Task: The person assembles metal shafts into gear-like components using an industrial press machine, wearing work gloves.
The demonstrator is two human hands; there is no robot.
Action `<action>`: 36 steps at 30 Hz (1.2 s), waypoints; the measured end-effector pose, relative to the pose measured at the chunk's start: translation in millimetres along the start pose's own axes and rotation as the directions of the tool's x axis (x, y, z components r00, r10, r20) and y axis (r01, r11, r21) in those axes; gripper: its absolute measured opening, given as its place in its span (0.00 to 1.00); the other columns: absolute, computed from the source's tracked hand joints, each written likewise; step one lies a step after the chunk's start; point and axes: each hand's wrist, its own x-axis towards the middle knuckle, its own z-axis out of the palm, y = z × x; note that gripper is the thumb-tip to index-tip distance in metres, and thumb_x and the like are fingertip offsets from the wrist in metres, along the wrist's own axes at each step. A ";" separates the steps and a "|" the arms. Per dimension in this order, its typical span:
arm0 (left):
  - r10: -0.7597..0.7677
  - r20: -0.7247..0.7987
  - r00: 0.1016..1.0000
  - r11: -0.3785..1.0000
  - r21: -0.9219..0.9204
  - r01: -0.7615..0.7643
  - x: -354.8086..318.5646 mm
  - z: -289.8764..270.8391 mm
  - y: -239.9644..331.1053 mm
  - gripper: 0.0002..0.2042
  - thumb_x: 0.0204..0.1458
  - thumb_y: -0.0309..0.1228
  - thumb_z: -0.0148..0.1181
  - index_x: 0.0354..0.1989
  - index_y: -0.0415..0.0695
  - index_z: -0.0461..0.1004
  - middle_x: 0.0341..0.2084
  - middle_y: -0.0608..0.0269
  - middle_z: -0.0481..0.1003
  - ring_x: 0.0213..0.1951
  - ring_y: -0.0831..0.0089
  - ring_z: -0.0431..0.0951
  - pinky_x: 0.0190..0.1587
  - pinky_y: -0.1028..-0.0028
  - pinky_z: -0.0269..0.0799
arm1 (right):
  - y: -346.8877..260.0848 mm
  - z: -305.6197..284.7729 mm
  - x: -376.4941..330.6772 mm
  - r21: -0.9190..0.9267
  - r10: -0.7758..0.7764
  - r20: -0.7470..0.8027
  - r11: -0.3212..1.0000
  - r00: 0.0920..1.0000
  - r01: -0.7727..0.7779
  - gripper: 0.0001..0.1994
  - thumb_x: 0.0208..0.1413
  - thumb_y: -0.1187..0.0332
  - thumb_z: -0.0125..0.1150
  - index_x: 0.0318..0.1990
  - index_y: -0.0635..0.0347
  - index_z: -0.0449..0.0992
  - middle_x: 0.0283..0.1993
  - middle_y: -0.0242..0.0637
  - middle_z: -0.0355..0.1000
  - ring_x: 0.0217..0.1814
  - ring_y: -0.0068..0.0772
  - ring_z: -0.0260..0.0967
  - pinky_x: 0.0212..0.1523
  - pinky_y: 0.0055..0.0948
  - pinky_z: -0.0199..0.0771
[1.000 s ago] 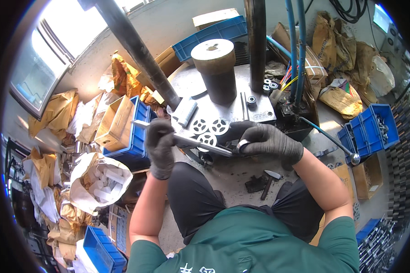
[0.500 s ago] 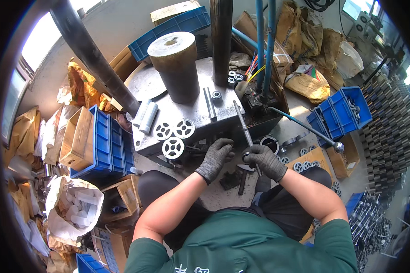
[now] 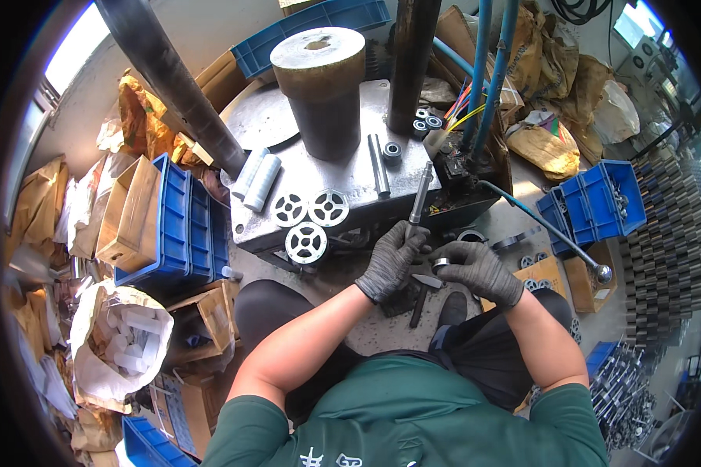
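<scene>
In the head view, the left hand (image 3: 393, 261) is closed around a stepped steel shaft (image 3: 421, 193), which leans up and away toward the far right; its near end is hidden inside the glove, so how far it runs on cannot be told. Just to the right, the right hand (image 3: 479, 272) pinches a bearing ring (image 3: 441, 263) between thumb and fingers, its far side covered by them. Beneath the hands, a hammer (image 3: 418, 305) lies on the floor, its head partly masked by the gloves; the dark object beside it is too shadowed to identify. Beyond, on the steel-topped desk (image 3: 249, 226), three slotted discs (image 3: 306, 243) sit at the near edge, right of two pale cylinders (image 3: 262, 183) whose ends are hard to read. A steel rod (image 3: 378, 165) and a small bearing (image 3: 392, 153) lie farther right, near a thick column (image 3: 319, 97) that blocks part of the surface behind. At far left, a white sack (image 3: 121, 393) holds translucent pieces too jumbled to separate.
</scene>
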 end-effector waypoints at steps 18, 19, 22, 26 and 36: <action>-0.118 0.061 0.991 0.984 0.141 0.109 -12.0 7.0 -10.8 0.11 0.71 0.37 0.55 0.49 0.41 0.71 0.35 0.64 0.78 0.29 0.80 0.77 0.34 0.76 0.77 | -37.6 -9.7 30.6 0.329 -0.248 -0.578 0.801 0.777 0.500 0.16 0.69 0.69 0.59 0.60 0.66 0.74 0.54 0.41 0.77 0.56 0.32 0.80 0.55 0.29 0.81; -0.110 0.077 0.991 0.986 0.133 0.099 -13.0 7.9 -14.2 0.11 0.71 0.37 0.55 0.49 0.41 0.71 0.35 0.64 0.78 0.29 0.80 0.77 0.35 0.77 0.77 | -33.8 -11.6 35.0 0.325 -0.250 -0.583 0.800 0.773 0.504 0.16 0.69 0.69 0.59 0.60 0.66 0.74 0.54 0.41 0.77 0.56 0.32 0.80 0.55 0.29 0.81; -0.105 0.098 0.990 0.988 0.127 0.092 -13.6 5.8 -17.7 0.11 0.71 0.36 0.55 0.51 0.40 0.71 0.35 0.64 0.78 0.30 0.81 0.76 0.36 0.77 0.76 | -24.2 -11.7 47.4 0.329 -0.271 -0.487 0.824 0.830 0.461 0.17 0.69 0.72 0.58 0.63 0.64 0.74 0.53 0.37 0.77 0.56 0.29 0.77 0.57 0.29 0.79; -0.171 0.042 0.984 0.981 0.097 0.167 -20.4 5.4 -2.5 0.12 0.69 0.37 0.58 0.45 0.39 0.74 0.31 0.64 0.77 0.35 0.77 0.75 0.42 0.69 0.75 | -33.9 -0.4 47.8 0.296 -0.309 -0.442 0.836 0.842 0.462 0.16 0.70 0.72 0.58 0.62 0.62 0.74 0.52 0.36 0.77 0.56 0.28 0.75 0.59 0.29 0.77; -0.069 0.095 0.993 0.946 0.321 0.035 -29.9 -8.1 3.0 0.12 0.71 0.38 0.56 0.50 0.42 0.73 0.33 0.68 0.77 0.30 0.84 0.74 0.31 0.79 0.73 | -31.5 15.7 58.0 0.166 -0.365 -0.407 0.872 0.837 0.461 0.17 0.71 0.65 0.62 0.62 0.62 0.74 0.54 0.38 0.78 0.56 0.29 0.76 0.60 0.31 0.75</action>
